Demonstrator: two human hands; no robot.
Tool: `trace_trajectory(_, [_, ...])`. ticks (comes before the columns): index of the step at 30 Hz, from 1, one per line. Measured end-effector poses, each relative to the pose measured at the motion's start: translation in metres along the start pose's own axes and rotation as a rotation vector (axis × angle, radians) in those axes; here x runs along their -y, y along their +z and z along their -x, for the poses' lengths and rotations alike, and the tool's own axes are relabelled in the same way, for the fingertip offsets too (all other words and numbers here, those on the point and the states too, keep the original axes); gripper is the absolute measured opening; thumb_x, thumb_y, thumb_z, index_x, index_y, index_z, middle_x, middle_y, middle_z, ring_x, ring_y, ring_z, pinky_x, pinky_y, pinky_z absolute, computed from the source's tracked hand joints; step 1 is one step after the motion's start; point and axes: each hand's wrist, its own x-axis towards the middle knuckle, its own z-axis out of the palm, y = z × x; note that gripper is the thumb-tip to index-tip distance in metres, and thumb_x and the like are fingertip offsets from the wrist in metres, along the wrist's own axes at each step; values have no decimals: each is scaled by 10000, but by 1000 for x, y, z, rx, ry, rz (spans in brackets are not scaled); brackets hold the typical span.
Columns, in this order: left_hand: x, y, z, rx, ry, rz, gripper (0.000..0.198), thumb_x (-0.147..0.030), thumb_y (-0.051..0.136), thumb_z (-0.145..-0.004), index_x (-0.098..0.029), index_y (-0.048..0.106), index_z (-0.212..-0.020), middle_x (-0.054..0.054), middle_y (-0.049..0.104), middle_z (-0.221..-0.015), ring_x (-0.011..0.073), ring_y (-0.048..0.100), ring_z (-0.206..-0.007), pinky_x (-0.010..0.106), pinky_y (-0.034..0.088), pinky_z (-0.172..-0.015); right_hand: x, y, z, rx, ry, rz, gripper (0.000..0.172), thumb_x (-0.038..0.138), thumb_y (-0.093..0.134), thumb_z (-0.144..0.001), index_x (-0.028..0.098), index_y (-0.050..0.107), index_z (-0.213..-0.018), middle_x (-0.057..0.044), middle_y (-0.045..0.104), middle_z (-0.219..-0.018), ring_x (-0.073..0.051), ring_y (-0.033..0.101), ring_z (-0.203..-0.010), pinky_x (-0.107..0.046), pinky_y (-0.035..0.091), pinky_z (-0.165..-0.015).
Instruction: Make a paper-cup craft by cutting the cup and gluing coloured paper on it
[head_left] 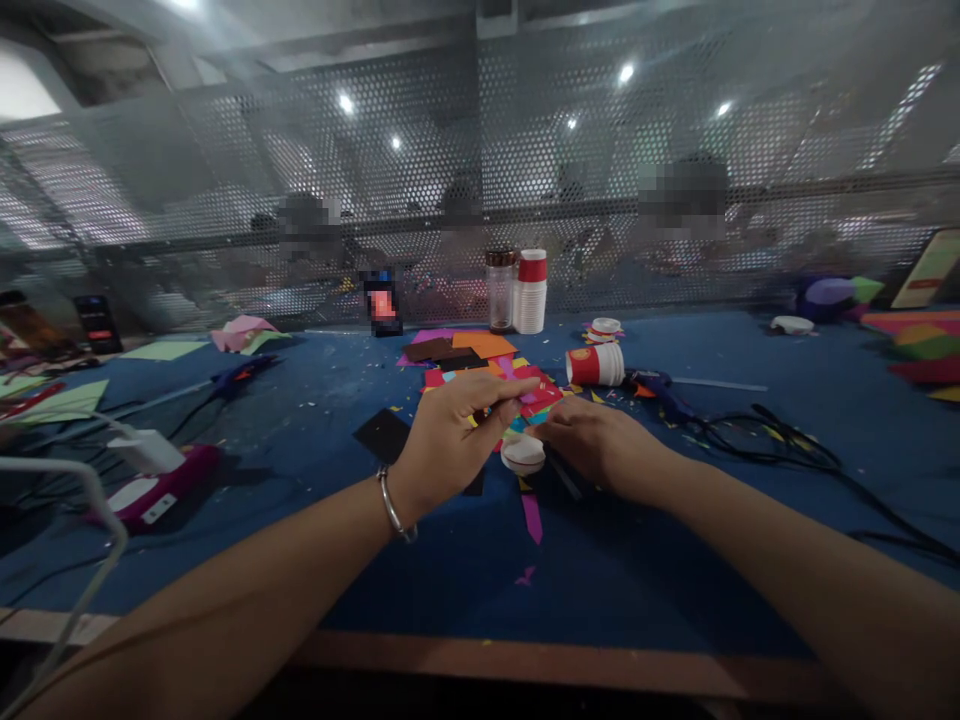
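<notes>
My left grip (pixel 457 440) is pinched closed on one pink paper piece (pixel 540 396) at mid-bench (pixel 675 560). My right grip (pixel 592 440) curls just beside it, over one white disc (pixel 523 455); I cannot tell whether it holds anything. One red cup (pixel 595 365) lies tipped behind, and one cup stack (pixel 531 292) stands farther back. Bare bench runs to the near edge.

Open room: bare blue mat (pixel 450 580) along the near edge, only stray scraps on it. Ahead, paper pile (pixel 487 375), tipped red cup (pixel 595 365) and blue glue gun (pixel 660 385) crowd the path, its black cable (pixel 795 450) trailing right. Left has a purple glue gun (pixel 161 490), white adapter (pixel 146 450) and wires (pixel 187 420); mesh screen (pixel 480 180) closes the back.
</notes>
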Motion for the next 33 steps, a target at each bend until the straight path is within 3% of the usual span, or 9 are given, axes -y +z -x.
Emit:
trace_trajectory(3, [1, 0, 1, -13, 77, -22, 237, -155, 591, -920, -235, 747, -1080, 31, 725, -855, 141, 635, -805, 279, 507, -757, 1, 0, -6, 1, -8, 2, 341, 119, 423, -960, 177, 736, -1080, -125, 718, -994, -241, 651, -951, -321, 456, -817])
trace_trajectory(12, [1, 0, 3, -86, 319, -101, 324, -89, 608, -886, -263, 718, -1136, 11, 591, -828, 119, 549, -763, 248, 480, -670, 3, -8, -3, -8, -35, 1, 308, 114, 501, -907, 168, 735, -1100, -119, 727, -1051, -253, 650, -1045, -326, 476, -897])
trace_trajectory(20, [6, -2, 2, -143, 369, -143, 269, -91, 611, -878, -229, 723, -1080, 59, 594, -1030, 149, 588, -918, 281, 525, -723, -7, 4, -5, -7, -165, 119, 275, 40, 509, -877, 167, 743, -945, -111, 717, -894, -237, 648, -881, -344, 471, -801])
trace_trajectory(24, [7, -3, 2, -141, 417, -228, 286, -85, 615, -873, -234, 705, -1100, 43, 633, -1000, 139, 610, -893, 278, 526, -729, -15, 10, 0, -51, -266, 178, 259, 75, 490, -915, 178, 720, -977, -104, 702, -906, -241, 618, -868, -353, 454, -760])
trace_trajectory(28, [8, -5, 1, -141, 442, -317, 291, -77, 612, -868, -213, 693, -1113, 47, 674, -990, 149, 630, -874, 298, 522, -738, -22, 13, 5, -189, -416, 222, 234, 66, 499, -921, 166, 700, -985, -93, 680, -866, -229, 586, -824, -340, 423, -708])
trace_trajectory(33, [10, -7, 1, -137, 445, -386, 262, -94, 628, -870, -190, 693, -1105, 50, 707, -941, 162, 646, -835, 313, 511, -714, -24, 8, 8, -232, -425, 212, 256, 142, 443, -992, 155, 670, -875, -80, 642, -801, -188, 535, -737, -321, 377, -651])
